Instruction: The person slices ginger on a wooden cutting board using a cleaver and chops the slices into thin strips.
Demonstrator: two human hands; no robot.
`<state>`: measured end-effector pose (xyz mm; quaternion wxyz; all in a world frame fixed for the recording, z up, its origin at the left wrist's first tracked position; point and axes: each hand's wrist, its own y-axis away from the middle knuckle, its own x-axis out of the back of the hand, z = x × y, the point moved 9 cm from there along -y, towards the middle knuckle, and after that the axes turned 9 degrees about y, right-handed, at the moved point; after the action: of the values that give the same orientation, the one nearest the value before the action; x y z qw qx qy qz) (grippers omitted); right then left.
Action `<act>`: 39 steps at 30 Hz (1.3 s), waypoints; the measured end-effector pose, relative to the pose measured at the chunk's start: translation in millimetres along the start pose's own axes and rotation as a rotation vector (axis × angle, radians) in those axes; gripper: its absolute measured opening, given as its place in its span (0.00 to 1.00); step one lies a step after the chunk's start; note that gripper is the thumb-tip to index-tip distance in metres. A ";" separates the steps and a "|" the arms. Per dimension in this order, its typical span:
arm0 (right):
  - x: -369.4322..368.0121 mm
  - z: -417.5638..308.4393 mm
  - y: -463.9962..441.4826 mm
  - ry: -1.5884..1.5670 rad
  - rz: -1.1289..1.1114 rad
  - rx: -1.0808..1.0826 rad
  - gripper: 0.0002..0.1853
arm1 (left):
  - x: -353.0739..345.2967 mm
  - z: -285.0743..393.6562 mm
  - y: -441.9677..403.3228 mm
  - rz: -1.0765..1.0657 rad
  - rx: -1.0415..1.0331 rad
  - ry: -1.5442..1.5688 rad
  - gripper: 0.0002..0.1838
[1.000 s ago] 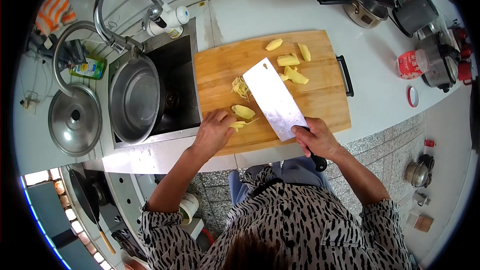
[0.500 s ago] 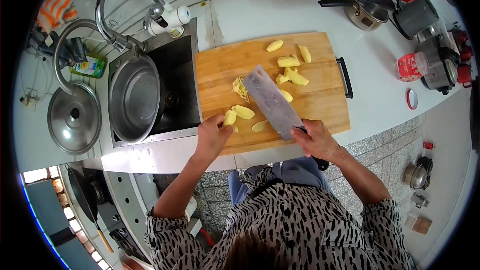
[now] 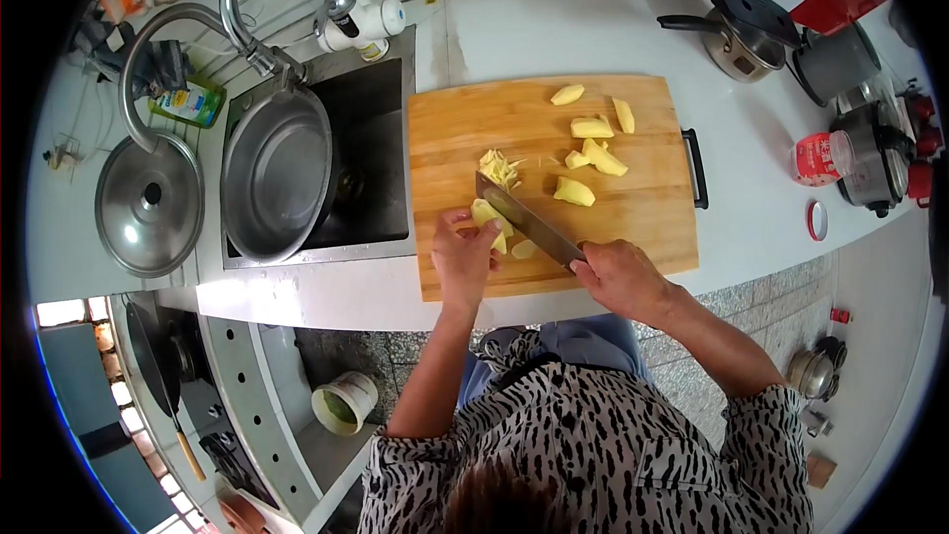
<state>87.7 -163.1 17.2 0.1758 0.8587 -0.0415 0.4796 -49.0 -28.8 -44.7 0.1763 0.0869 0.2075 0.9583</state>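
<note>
My right hand [image 3: 625, 277] is closed on the handle of a cleaver [image 3: 534, 227], whose blade slants to the upper left with its edge low over the cutting board [image 3: 455, 129]. In my left hand [image 3: 463, 257], bent fingers press on pale yellow slices of what looks like peeled ginger [image 3: 491, 218], right beside the blade. Beyond the blade's tip sits a small heap of thin ginger shreds [image 3: 499, 168]. A loose flat slice [image 3: 524, 249] lies just below the blade. Several uncut ginger chunks [image 3: 591, 127] are spread over the board's upper right, one chunk [image 3: 574, 191] nearer the cleaver.
Left of the board is a sink [image 3: 374, 89] with a metal basin [image 3: 277, 173] tilted in it, under a curved faucet [image 3: 232, 0]. A pot lid [image 3: 148, 206] lies farther left. To the right stand a saucepan [image 3: 736, 49], a red-labelled jar [image 3: 819, 158] and its lid [image 3: 817, 221].
My left hand has moved right, bringing the ginger next to the blade. The cleaver has turned from lying flat to edge-down, and the shred heap looks larger.
</note>
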 end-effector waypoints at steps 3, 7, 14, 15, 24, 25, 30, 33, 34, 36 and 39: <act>5.5 -3.3 -2.0 0.013 -0.009 -0.001 0.13 | -0.6 1.4 5.1 0.006 -0.046 0.119 0.19; 3.1 0.9 -5.4 0.000 -0.015 -0.034 0.13 | 0.4 -2.7 6.5 0.012 -0.048 0.228 0.18; 5.9 -8.5 -7.6 0.038 -0.017 0.027 0.12 | -0.7 11.2 16.1 0.015 -0.024 0.070 0.15; 7.3 -9.0 -8.2 0.041 -0.018 0.028 0.12 | -0.4 9.6 15.0 0.017 -0.023 0.072 0.15; 2.3 -9.8 -10.3 0.071 -0.074 0.018 0.13 | 0.7 -0.3 12.4 0.039 -0.082 0.240 0.08; 2.4 -9.0 -10.9 0.060 -0.077 0.007 0.13 | 1.1 0.6 15.0 0.020 -0.081 0.280 0.08; 4.0 -7.4 -11.4 0.041 -0.089 -0.002 0.13 | 11.0 11.1 16.9 -0.012 -0.378 0.060 0.08; 3.5 -7.2 -11.6 0.033 -0.091 0.005 0.12 | 5.2 24.9 16.8 -0.039 -0.388 -0.077 0.09; 3.9 -7.9 -11.5 0.033 -0.070 0.020 0.13 | 0.9 26.9 15.1 -0.036 -0.387 -0.082 0.08; 3.6 -8.9 -11.4 0.034 -0.050 0.036 0.13 | -5.4 28.3 12.2 -0.032 -0.386 -0.085 0.07; 4.8 -9.8 -11.8 0.029 -0.040 0.037 0.13 | 3.7 36.2 13.9 0.134 -0.436 -0.156 0.06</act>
<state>85.1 -148.2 22.8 0.1701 0.8554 -0.0128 0.4891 -47.9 -26.0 -5.8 0.1425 0.1342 -0.0248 0.9803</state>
